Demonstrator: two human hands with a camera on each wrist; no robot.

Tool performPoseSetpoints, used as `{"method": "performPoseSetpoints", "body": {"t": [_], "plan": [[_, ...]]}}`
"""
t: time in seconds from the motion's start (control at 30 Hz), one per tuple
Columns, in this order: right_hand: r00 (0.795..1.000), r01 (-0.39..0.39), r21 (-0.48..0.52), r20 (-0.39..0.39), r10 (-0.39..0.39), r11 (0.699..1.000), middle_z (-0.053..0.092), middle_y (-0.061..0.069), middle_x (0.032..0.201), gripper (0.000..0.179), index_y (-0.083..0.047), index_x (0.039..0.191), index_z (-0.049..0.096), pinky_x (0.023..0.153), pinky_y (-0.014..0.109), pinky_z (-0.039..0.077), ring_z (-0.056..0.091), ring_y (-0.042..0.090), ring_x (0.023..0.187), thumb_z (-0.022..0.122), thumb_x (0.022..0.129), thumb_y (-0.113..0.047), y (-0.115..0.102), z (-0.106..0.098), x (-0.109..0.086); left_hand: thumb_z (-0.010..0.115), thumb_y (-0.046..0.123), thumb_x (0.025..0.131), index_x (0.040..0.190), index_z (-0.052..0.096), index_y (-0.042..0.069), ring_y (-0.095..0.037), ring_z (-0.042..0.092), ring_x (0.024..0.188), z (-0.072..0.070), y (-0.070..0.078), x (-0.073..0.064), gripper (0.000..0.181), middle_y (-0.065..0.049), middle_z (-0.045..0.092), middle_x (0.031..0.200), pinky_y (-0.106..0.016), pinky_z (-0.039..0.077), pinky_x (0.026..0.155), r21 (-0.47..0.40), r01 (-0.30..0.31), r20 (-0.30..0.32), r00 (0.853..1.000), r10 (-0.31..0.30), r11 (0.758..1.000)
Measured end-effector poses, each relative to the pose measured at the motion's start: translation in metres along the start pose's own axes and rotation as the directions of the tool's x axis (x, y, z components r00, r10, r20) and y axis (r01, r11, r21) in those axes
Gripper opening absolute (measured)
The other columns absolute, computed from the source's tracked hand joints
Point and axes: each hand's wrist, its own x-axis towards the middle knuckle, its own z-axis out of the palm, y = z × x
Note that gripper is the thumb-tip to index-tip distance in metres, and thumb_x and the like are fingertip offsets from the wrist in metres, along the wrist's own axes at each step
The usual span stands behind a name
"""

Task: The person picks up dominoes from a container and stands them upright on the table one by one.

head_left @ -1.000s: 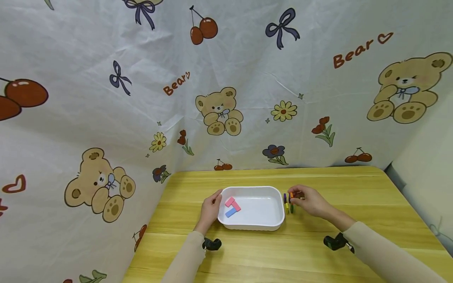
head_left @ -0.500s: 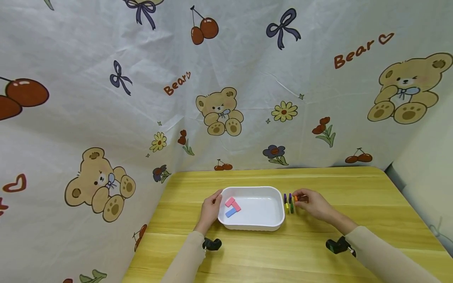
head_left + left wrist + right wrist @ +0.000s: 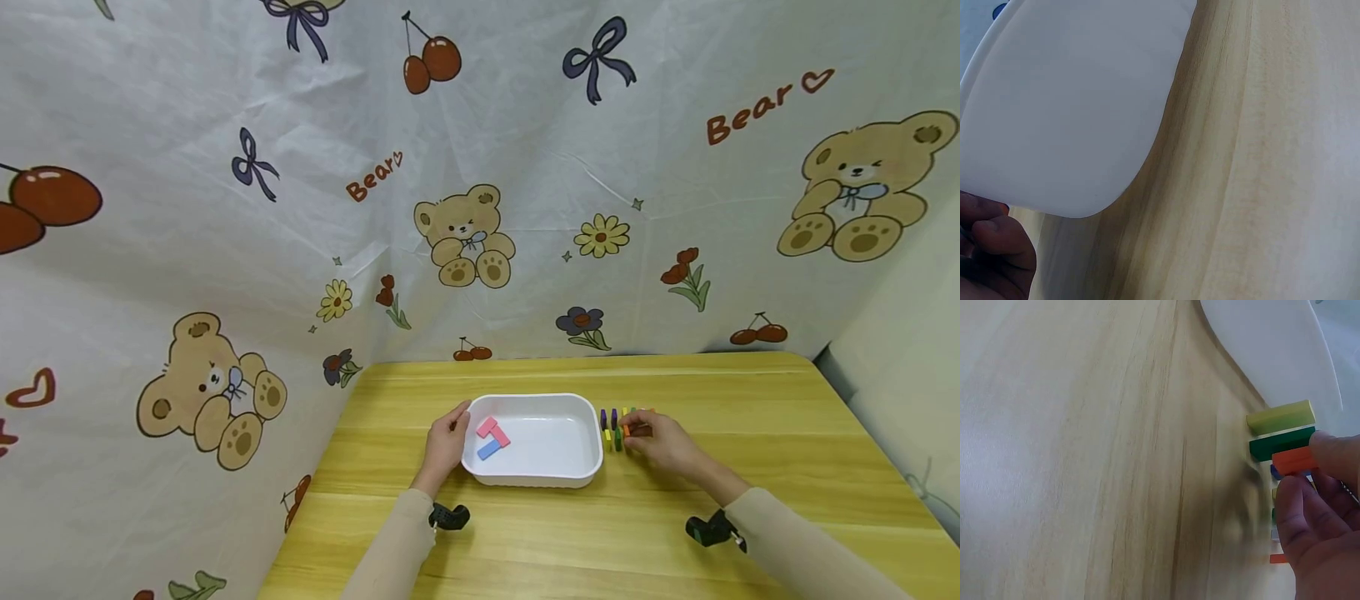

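My right hand [image 3: 660, 446] pinches an orange block [image 3: 1291, 460] between thumb and fingers, at the right end of the near row of small blocks. Beside it stand a dark green block [image 3: 1282, 444] and a yellow block [image 3: 1280, 417], both upright. The orange block is close to the green one; whether they touch I cannot tell. On the left, my left hand [image 3: 444, 446] holds the end of a white rectangular tray [image 3: 532, 481] at its rim. Two pink blocks [image 3: 500, 436] and a blue block [image 3: 489, 450] lie in the tray's left part.
Behind the near row runs a second row with purple blocks [image 3: 603, 419] and several others, partly covered by the right hand. Another orange block [image 3: 1279, 558] shows at that row's far end. Everything stands on a wooden table [image 3: 570, 542] before a bear-patterned cloth [image 3: 525, 150].
My right hand has carried the orange block from the far row towards me, to the right of the green block. More far-row blocks show now. The left hand and tray have stayed put.
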Motion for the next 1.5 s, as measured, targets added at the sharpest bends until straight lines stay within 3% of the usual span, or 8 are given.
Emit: {"method": "performPoseSetpoints", "body": {"t": [0.4,1.0,1.5], "plan": [[1.0,0.024,0.0,-0.017,-0.024,1.0,0.069,0.019,0.115,0.024,0.005,0.117,0.066,0.089,0.044,0.059,0.069,0.033,0.104,0.071,0.094,0.001,0.005,0.006,-0.003,0.054,0.028,0.109,0.143,0.064,0.014,-0.032,0.056,0.136,-0.002,0.002,-0.002,0.038,-0.009,0.063,0.145,-0.05,0.046,0.112,-0.001,-0.011,0.007,1.0,0.011,1.0],[0.999,-0.017,-0.03,-0.048,0.015,0.999,0.069,0.02,0.116,0.024,0.003,0.118,0.066,0.09,0.047,0.059,0.069,0.033,0.104,0.071,0.094,0.001,0.012,0.01,-0.002,0.055,0.031,0.108,0.143,0.064,0.019,-0.03,0.056,0.136,-0.001,-0.001,0.0,0.038,-0.008,0.063,0.145,-0.048,0.048,0.111,0.006,0.006,0.006,1.0,-0.006,1.0],[0.998,-0.055,-0.009,-0.032,0.055,0.998,0.069,0.02,0.119,0.032,0.003,0.124,0.065,0.092,0.047,0.058,0.068,0.033,0.108,0.073,0.093,-0.003,0.009,0.009,-0.004,0.053,0.03,0.109,0.143,0.063,0.016,-0.031,0.056,0.137,0.0,-0.003,-0.001,0.038,-0.008,0.062,0.146,-0.048,0.047,0.111,0.015,-0.008,0.003,1.0,0.008,1.0]]}}
